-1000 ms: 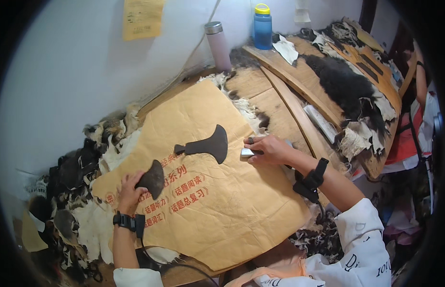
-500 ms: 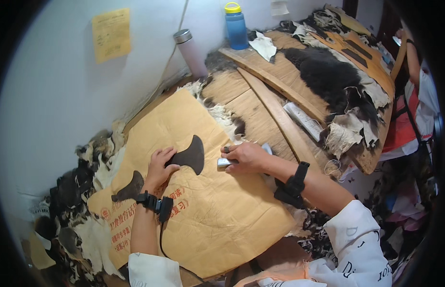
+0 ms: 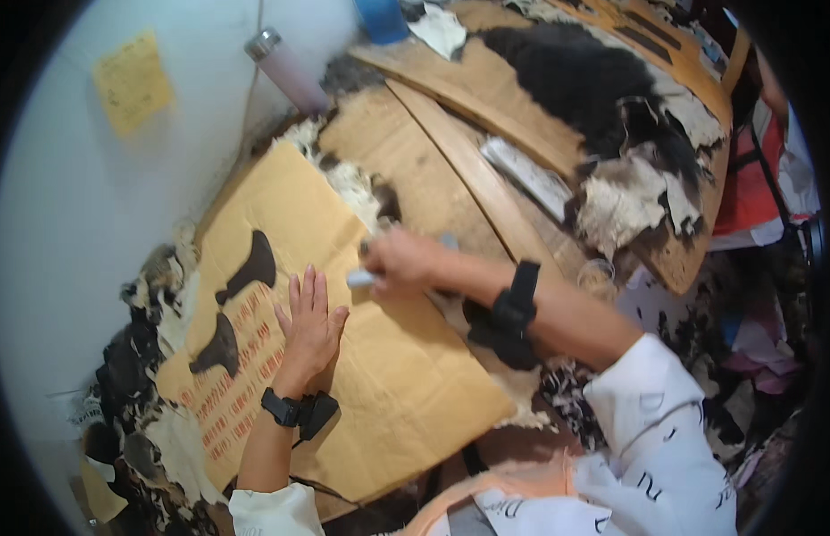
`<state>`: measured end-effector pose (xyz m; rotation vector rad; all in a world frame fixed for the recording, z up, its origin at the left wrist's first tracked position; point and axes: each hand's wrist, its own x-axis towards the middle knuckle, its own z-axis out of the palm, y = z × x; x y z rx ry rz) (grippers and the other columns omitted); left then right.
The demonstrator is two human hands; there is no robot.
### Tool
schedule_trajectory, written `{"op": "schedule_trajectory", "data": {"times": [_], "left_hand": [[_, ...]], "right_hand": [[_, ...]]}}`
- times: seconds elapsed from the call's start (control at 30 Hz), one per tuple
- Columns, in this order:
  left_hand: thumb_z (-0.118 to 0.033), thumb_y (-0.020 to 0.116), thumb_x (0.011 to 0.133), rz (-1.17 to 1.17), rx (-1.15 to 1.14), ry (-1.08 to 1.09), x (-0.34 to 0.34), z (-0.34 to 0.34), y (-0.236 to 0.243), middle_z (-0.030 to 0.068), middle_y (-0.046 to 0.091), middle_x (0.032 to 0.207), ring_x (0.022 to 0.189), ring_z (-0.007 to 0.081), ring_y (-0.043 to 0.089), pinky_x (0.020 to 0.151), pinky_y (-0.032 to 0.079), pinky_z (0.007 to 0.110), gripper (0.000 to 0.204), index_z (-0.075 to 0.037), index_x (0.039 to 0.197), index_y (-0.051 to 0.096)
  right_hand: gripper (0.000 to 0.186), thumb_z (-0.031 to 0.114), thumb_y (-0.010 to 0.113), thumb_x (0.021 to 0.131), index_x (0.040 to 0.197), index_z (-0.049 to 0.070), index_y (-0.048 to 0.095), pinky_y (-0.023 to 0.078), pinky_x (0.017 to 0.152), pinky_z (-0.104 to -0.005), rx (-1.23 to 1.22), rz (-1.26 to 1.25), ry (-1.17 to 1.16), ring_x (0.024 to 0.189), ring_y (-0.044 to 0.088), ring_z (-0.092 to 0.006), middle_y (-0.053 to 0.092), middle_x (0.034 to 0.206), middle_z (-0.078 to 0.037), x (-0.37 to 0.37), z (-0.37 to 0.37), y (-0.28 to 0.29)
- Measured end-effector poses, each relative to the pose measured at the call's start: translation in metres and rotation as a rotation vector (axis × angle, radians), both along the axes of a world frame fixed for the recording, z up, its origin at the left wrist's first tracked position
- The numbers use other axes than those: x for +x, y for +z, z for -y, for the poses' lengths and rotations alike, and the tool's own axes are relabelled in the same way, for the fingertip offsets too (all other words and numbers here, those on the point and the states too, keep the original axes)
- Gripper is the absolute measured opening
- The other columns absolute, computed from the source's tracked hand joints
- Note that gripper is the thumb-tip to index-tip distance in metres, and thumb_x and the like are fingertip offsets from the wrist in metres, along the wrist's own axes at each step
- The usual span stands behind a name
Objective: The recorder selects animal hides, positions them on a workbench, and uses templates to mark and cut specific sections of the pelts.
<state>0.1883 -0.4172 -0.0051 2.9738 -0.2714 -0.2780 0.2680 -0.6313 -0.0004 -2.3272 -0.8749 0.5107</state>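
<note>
1. Presently, the right grip (image 3: 399, 259) clasps a blurred pale tool (image 3: 359, 279); the left grip (image 3: 313, 338) lies spread on yellow paper (image 3: 415, 393).
2. Leftward of this nearer left grip are two dark axe-shaped pieces (image 3: 255, 265), the upper's long axis slanting up-right.

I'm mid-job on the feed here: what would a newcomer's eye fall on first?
Probably the large tan paper sheet with red print, spread across the picture's centre-left, with two flat, dark, flared pieces on its left part. Next come the hands: the left hand splayed over the sheet, the right hand gripping a pale, blurred object near its right edge. A black furry hide stands out at upper right.
</note>
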Motion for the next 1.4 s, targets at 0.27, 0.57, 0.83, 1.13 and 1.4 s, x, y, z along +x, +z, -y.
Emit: {"op": "schedule_trajectory", "data": {"times": [0.27,0.57,0.83,1.13,1.4], "left_hand": [[-0.036,0.044,0.087,-0.073,0.024,-0.294,-0.081,0.063,0.024,0.0121,0.008,0.147,0.135,0.0338,0.004,0.100,0.006,0.062,0.069,-0.003,0.139,0.013],[-0.047,0.044,0.085,0.012,0.029,-0.237,-0.092,0.117,0.008,0.0111,0.008,0.147,0.135,0.0345,0.002,0.096,0.005,0.067,0.076,-0.003,0.139,0.013],[-0.056,0.042,0.083,0.088,0.038,-0.205,-0.093,0.118,0.002,0.0082,0.010,0.147,0.134,0.0341,0.003,0.093,0.008,0.070,0.081,-0.001,0.138,0.018],[-0.055,0.043,0.082,0.042,-0.034,-0.187,-0.094,0.117,0.001,0.0079,0.006,0.147,0.135,0.0334,0.002,0.094,0.002,0.068,0.081,-0.005,0.140,0.014],[-0.056,0.043,0.082,0.037,-0.064,-0.195,-0.095,0.116,0.002,0.0093,0.008,0.147,0.134,0.0341,0.003,0.094,0.002,0.069,0.081,-0.004,0.139,0.016]], "right_hand": [[0.024,0.025,0.064,0.066,0.075,0.003,0.065,0.046,0.060,-0.0373,0.253,0.380,-0.440,0.062,0.057,-0.0312,0.058,0.065,-0.017,-0.026,0.103,0.052],[0.029,0.026,0.064,0.068,0.086,0.003,0.065,0.046,0.061,-0.0365,0.094,0.129,-0.449,0.064,0.058,-0.0319,0.059,0.067,-0.018,-0.102,0.124,0.041],[0.025,0.024,0.063,0.070,0.083,0.002,0.065,0.045,0.050,-0.0310,0.092,-0.210,-0.326,0.047,0.056,-0.0203,0.059,0.059,-0.013,-0.078,0.076,0.038],[0.026,0.027,0.061,0.065,0.077,0.004,0.067,0.047,0.055,-0.0337,-0.046,0.165,-0.428,0.054,0.060,-0.0220,0.060,0.058,-0.014,-0.022,0.031,0.010],[0.032,0.023,0.069,0.059,0.082,0.001,0.067,0.050,0.069,-0.0342,-0.111,-0.095,-0.441,0.080,0.063,-0.0289,0.065,0.082,-0.016,0.026,0.004,0.015]]}}
